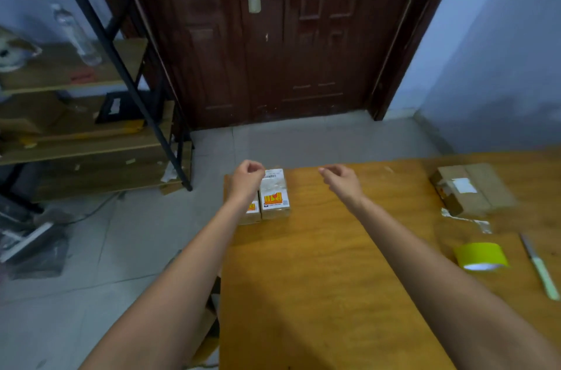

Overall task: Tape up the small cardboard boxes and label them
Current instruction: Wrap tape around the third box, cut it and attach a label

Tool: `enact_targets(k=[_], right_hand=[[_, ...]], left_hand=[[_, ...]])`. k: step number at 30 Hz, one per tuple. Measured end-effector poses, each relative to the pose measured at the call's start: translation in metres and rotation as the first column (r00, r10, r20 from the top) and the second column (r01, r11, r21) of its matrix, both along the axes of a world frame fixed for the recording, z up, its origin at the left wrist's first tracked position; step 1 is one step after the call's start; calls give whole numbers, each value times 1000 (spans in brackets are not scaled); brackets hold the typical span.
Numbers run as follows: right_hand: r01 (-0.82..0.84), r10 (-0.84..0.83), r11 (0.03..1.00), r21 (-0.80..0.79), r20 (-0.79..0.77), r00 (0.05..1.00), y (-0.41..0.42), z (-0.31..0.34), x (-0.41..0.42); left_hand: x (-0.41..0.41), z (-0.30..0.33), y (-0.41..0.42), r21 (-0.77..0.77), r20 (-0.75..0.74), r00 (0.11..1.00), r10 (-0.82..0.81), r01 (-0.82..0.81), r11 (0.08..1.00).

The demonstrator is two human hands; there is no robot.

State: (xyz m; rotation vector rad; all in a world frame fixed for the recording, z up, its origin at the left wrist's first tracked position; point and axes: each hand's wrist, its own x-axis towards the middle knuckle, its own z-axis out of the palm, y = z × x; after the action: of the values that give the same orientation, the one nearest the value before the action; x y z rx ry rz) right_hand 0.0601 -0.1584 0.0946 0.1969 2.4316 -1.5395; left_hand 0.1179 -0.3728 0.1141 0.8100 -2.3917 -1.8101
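Two small taped cardboard boxes stand side by side at the table's far left corner. The right one (274, 195) shows a barcode label and an orange sticker. The left one (252, 213) is mostly hidden behind my left wrist. My left hand (247, 178) hovers over that box with fingers loosely curled and nothing visible in them. My right hand (340, 180) hangs above bare tabletop to the right of the boxes, also loosely curled and holding nothing. A larger brown box (473, 187) with a white label lies at the far right.
On the wooden table (318, 278), a yellow-green tape roll (481, 254) lies at the right beside a pale-handled knife (540, 269), with a crumpled tape scrap (467, 221) nearby. A metal shelf rack (115, 66) stands left on the floor, and a dark door (273, 51) is ahead.
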Motion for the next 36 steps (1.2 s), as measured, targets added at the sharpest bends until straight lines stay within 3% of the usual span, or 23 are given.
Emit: enact_targets(k=[8, 19, 28, 36], right_hand=[[125, -130, 991, -48, -110, 985, 80, 64, 58], [267, -281, 959, -96, -189, 941, 258, 95, 121], [266, -278, 960, -85, -203, 939, 457, 95, 188], [207, -218, 975, -79, -186, 958, 531, 107, 187]], left_hand=[[8, 67, 78, 43, -133, 978, -160, 167, 985], [41, 89, 274, -22, -150, 918, -366, 367, 930], [91, 72, 492, 87, -145, 933, -329, 343, 935], [97, 78, 558, 88, -130, 947, -294, 306, 948]])
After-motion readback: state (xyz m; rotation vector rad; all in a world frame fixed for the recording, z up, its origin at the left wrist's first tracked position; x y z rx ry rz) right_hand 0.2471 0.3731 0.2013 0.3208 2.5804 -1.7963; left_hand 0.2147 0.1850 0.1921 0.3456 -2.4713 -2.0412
